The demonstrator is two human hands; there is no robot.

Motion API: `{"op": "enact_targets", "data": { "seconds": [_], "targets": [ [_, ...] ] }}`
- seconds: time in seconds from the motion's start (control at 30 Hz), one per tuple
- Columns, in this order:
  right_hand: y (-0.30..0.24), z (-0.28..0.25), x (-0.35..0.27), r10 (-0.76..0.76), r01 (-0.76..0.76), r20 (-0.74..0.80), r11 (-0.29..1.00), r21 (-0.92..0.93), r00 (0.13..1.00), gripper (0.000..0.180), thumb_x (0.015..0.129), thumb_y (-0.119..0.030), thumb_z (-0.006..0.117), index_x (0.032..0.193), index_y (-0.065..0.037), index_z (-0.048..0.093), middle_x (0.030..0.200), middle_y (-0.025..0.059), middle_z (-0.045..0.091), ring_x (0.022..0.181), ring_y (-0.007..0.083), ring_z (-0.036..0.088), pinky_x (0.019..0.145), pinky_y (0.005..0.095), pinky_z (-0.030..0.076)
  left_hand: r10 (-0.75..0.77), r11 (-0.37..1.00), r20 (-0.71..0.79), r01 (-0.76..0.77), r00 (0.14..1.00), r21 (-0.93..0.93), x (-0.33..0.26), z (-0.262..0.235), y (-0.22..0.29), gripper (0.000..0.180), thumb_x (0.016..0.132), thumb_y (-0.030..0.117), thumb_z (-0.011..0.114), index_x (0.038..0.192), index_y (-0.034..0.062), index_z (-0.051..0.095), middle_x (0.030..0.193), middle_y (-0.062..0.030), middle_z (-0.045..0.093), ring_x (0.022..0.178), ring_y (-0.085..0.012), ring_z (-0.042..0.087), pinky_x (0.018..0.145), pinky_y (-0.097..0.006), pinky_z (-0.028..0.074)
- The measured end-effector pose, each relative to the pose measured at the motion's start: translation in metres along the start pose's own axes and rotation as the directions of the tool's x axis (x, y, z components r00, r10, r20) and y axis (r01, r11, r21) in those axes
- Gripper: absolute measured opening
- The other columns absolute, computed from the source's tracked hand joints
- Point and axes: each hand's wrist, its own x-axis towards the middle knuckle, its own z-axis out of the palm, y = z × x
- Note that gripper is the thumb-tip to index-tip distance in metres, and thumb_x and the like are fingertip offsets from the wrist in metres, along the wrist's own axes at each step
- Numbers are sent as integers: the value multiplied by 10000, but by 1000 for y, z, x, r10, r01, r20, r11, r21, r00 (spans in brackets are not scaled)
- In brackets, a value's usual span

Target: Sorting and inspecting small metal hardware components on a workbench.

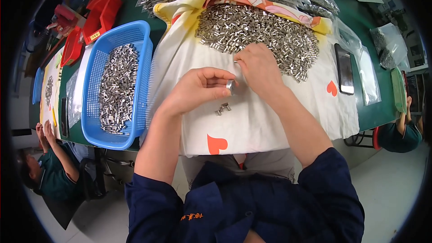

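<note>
Small metal sleeve pinched in left hand, right hand just beside, fingers curled.

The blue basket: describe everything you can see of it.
The blue basket is a rectangular plastic tray with perforated walls and a rolled rim. It sits flat on the green table, to the left of the white cloth, which it seems to touch along its right side. It holds a long heap of small silvery metal sleeves. Neither hand touches it; the left hand is nearer to it.
</note>
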Motion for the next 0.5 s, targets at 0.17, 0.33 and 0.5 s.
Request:
{"op": "enact_targets", "data": {
  "seconds": [0.17,0.33,0.5],
  "targets": [
    [-5,-4,-3,-42,42,11,999,-34,999,64,703,-76,583,751,-62,622,771,62,540,798,244,491,732,343,399,13,998,-35,-15,999,-61,2,0,0,321,745,-9,613,1058,-3,544,912,-37,600,817,-88,574,745,-215,462],
    [-6,-4,-3,-35,35,-50,999,9,998,67,688,-58,591,752,-53,610,747,58,557,765,228,521,710,325,417,36,995,-122,-47,992,-92,5,-4,-1,319,751,1,605,1063,-2,539,940,-55,604,826,-101,575,742,-225,466],
    [-18,-27,1,208,-270,174,805,529,962,71,699,-51,585,766,-31,601,748,60,601,706,176,572,656,277,446,58,978,-227,-101,972,-181,5,-5,-1,315,758,3,603,1067,-13,537,916,-62,606,798,-96,567,728,-212,458]
  ]
}}
